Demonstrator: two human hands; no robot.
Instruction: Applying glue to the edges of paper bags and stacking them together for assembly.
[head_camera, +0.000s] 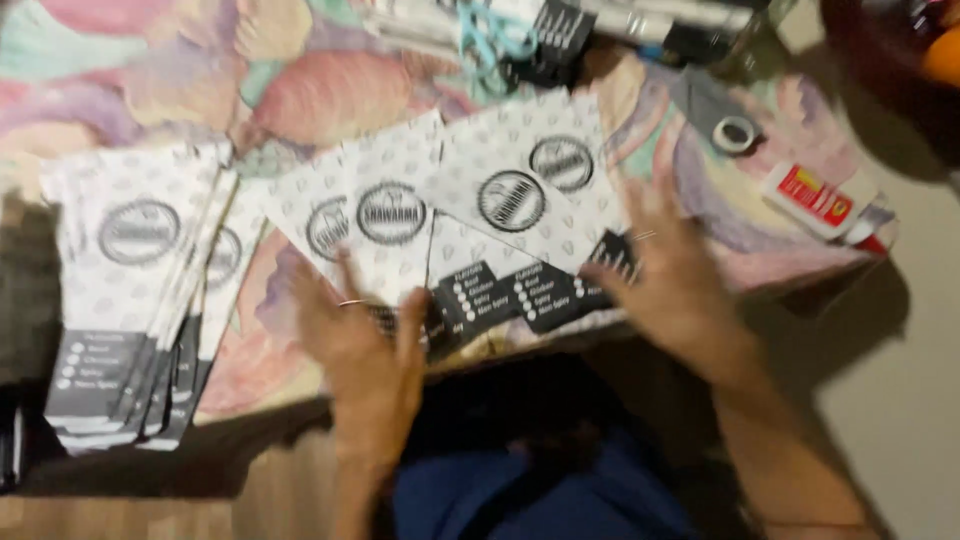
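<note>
On the flowery tablecloth (300, 100) lie fanned paper sleeves (450, 210) — white with dark bands — just before both hands. Left hand (365, 345) and right hand (665, 270) rest on them with fingers spread, gripping nothing (picture blurred). Further left, a second stack (135, 290).

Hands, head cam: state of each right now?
Left hand: open, fingers spread, resting on the fanned paper sleeves, gripping nothing.
Right hand: open, fingers spread at the sleeves' right edge, holding nothing.

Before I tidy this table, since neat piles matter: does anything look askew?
Yes. The paper sleeves under the left hand and right hand are fanned out crookedly, overlapping at angles, unlike the squarer stack at the left.
</note>
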